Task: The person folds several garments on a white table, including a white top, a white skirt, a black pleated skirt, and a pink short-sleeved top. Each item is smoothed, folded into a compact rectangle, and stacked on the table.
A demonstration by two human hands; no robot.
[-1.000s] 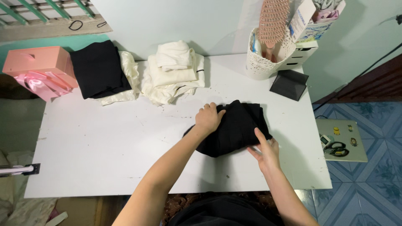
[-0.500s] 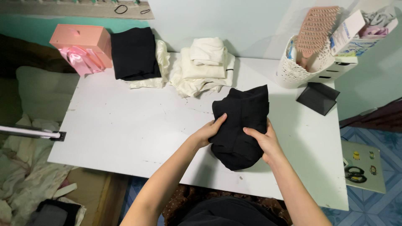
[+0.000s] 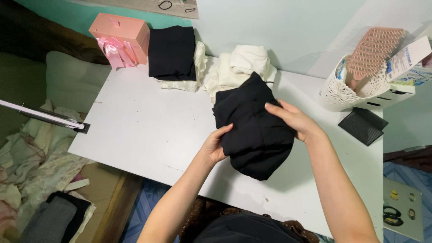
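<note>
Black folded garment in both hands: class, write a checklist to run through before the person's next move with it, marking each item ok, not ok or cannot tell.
1. Left hand grips the black garment: ok.
2. Right hand rests on top of it: ok.
3. Garment folded compactly: ok.
4. Bare space on the white table beside it: ok.
5. Black and cream folded stack at the table's back sits tidy: ok.
6. Garment lifted fully off the table: cannot tell.

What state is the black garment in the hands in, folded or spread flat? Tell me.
Folded. The black garment is a compact, layered bundle, gripped by the left hand and right hand, lifted off the white table.
</note>
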